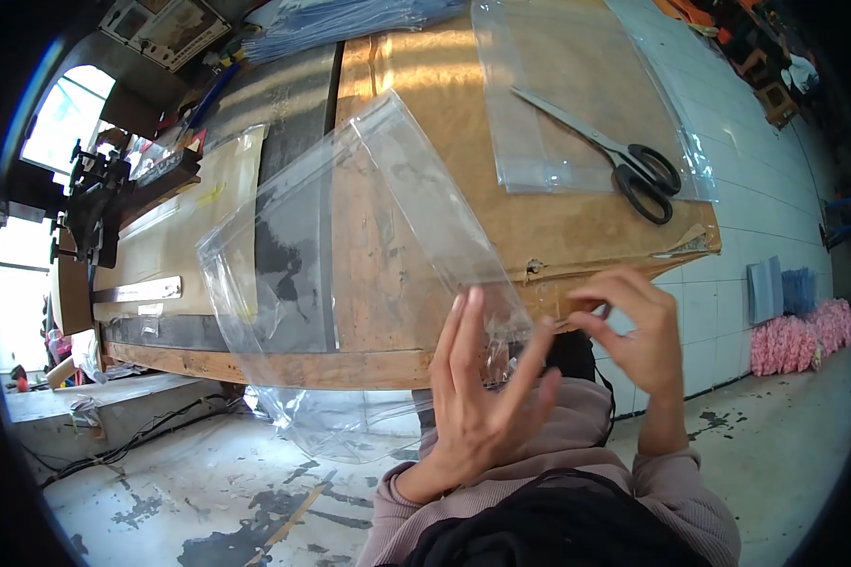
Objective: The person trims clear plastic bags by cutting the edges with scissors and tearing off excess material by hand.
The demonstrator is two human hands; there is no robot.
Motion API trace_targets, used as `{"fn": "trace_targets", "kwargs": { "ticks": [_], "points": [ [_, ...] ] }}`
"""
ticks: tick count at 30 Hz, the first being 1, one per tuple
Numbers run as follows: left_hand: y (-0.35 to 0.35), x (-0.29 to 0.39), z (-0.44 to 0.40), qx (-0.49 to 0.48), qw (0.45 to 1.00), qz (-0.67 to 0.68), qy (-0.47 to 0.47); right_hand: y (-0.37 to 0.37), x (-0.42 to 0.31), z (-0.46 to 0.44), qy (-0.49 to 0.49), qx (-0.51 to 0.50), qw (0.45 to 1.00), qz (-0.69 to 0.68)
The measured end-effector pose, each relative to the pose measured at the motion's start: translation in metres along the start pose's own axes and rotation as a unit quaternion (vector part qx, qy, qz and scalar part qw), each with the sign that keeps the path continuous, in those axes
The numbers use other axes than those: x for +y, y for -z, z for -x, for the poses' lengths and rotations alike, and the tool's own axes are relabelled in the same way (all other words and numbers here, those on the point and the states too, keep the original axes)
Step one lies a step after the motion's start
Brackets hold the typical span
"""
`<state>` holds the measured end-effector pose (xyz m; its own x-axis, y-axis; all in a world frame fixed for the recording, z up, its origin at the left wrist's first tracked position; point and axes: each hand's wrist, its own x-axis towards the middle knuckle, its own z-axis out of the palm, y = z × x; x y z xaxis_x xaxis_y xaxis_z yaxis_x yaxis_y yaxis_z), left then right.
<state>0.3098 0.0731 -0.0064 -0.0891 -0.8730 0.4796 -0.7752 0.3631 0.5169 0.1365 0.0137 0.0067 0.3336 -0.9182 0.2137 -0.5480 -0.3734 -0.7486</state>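
Note:
A clear plastic bag [402,217] lies slanted across the near edge of the table, its lower part hanging over the side. My left hand [487,402] is at the bag's right lower corner, fingers stretched out and spread, with the fingertips over the plastic. To the right, my right hand [638,326] is raised beside the table edge, its thumb and forefinger brought together in a pinch. Whatever may be between those fingertips is too small to make out. Scissors with black handles [624,156] lie partly open on a stack of clear plastic sheets [563,71] farther back.
The brown-covered table [586,231] has a torn right corner. At left are a dark clamp-like machine [95,203] and a metal ruler [142,290]. More folded plastic [350,28] lies at the back. Pink bundles [804,338] sit on the floor at right.

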Motion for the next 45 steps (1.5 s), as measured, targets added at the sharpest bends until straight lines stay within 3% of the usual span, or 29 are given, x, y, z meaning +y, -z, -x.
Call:
{"fn": "trace_targets", "kwargs": {
  "ticks": [5, 8, 14, 17, 21, 24, 25, 28, 34, 37, 40, 41, 43, 45],
  "points": [
    [-0.015, -0.013, 0.013, 0.085, 0.984, 0.132, 0.078, -0.032, -0.015, -0.013, -0.055, 0.021, 0.995, -0.083],
    [-0.013, -0.015, 0.019, 0.088, 0.981, 0.137, 0.100, -0.041, -0.014, -0.017, -0.076, 0.042, 0.991, -0.104],
    [-0.023, -0.024, 0.033, 0.185, 0.976, 0.106, 0.044, -0.048, -0.025, -0.025, -0.125, 0.051, 0.981, -0.138],
    [-0.018, -0.021, 0.035, 0.169, 0.974, 0.150, 0.015, -0.049, -0.025, -0.028, -0.160, 0.007, 0.973, -0.167],
    [-0.007, -0.021, 0.028, 0.127, 0.986, -0.017, -0.106, -0.047, -0.021, -0.032, -0.198, -0.048, 0.915, -0.348],
    [0.011, -0.017, 0.012, -0.051, 0.981, -0.135, -0.131, -0.039, -0.017, -0.033, -0.224, -0.049, 0.865, -0.446],
    [0.015, -0.016, 0.013, -0.102, 0.985, -0.108, -0.091, -0.036, -0.015, -0.033, -0.233, -0.046, 0.849, -0.472],
    [0.016, -0.009, 0.014, -0.105, 0.990, -0.083, -0.044, -0.035, -0.010, -0.034, -0.219, -0.008, 0.865, -0.452],
    [0.013, -0.011, 0.022, -0.112, 0.986, -0.120, -0.029, -0.038, -0.008, -0.035, -0.214, 0.011, 0.875, -0.434],
    [0.026, -0.011, 0.025, -0.084, 0.989, -0.120, -0.004, -0.033, -0.012, -0.034, -0.182, 0.075, 0.940, -0.279],
    [0.044, -0.026, 0.044, 0.018, 0.975, -0.174, 0.134, -0.005, 0.000, -0.031, -0.181, 0.148, 0.969, -0.075],
    [0.048, -0.032, 0.049, 0.069, 0.961, -0.195, 0.184, 0.008, 0.009, -0.030, -0.187, 0.157, 0.970, -0.002],
    [0.049, -0.045, 0.058, 0.166, 0.930, -0.205, 0.257, 0.027, 0.036, -0.028, -0.049, 0.190, 0.967, 0.163],
    [0.042, -0.048, 0.076, 0.206, 0.927, -0.092, 0.298, 0.034, 0.038, -0.026, -0.063, 0.255, 0.923, 0.282]
  ]
}}
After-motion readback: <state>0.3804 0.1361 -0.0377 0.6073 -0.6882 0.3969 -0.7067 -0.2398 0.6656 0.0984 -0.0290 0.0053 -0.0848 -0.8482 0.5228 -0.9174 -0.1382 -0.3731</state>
